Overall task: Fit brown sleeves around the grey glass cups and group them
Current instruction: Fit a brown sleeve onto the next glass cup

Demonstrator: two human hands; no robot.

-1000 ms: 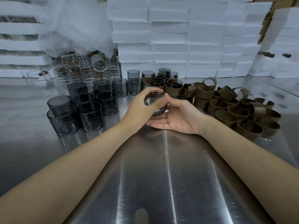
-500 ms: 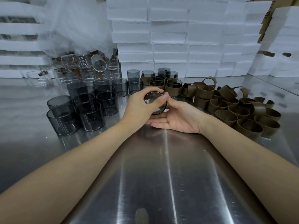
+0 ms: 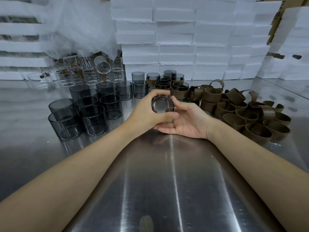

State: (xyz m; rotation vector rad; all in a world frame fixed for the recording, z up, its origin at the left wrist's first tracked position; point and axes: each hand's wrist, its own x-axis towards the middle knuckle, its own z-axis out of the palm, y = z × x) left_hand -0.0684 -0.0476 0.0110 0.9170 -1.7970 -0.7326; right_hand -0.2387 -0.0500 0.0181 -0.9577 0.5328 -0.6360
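My left hand [image 3: 147, 113] grips a grey glass cup [image 3: 161, 104] tipped on its side, its round end facing me. My right hand [image 3: 185, 119] lies palm up beneath and beside it, thumb on the cup's right edge, fingers cupped under it. Whether a sleeve is on this cup is hidden by the hands. Bare grey cups [image 3: 90, 111] stand grouped at the left. Sleeved cups [image 3: 170, 84] stand together behind the hands. A heap of brown sleeves [image 3: 242, 113] lies at the right.
The steel table [image 3: 167, 181] stretches toward me. Clear glass beakers [image 3: 93, 71] sit under a plastic sheet at the back left. Stacked white foam boxes [image 3: 184, 39] wall off the back and right.
The held cup has shifted slightly in my hands; my left thumb now lies across its lower edge. Both arms stay in nearly the same place.
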